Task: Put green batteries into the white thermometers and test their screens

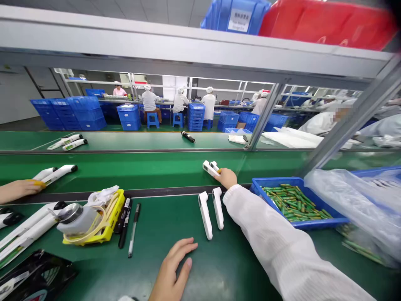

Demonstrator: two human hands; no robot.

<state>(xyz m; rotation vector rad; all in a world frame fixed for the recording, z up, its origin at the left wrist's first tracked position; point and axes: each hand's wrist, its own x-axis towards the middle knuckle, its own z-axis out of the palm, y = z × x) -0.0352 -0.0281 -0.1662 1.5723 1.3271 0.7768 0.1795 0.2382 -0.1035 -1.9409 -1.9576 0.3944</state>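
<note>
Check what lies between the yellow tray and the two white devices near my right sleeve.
In the head view, two black markers and a pen lie beside the yellow tray; past them, green bench top runs to the white devices.

The bench [175, 209] and belt [150, 169] are showing green, the devices [205, 215] white, the cylinders [293, 202] green-gold, the bin [322, 224] blue, the basket [117, 211] yellow.

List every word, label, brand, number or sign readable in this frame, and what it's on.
"Material" / "Storage Box": label on the upper blue bin; the word before "Material" and the Chinese line above are too blurred to quote surely.
Black markers: pale print, too small to read.
White device at the right hand: no readable text.
</note>
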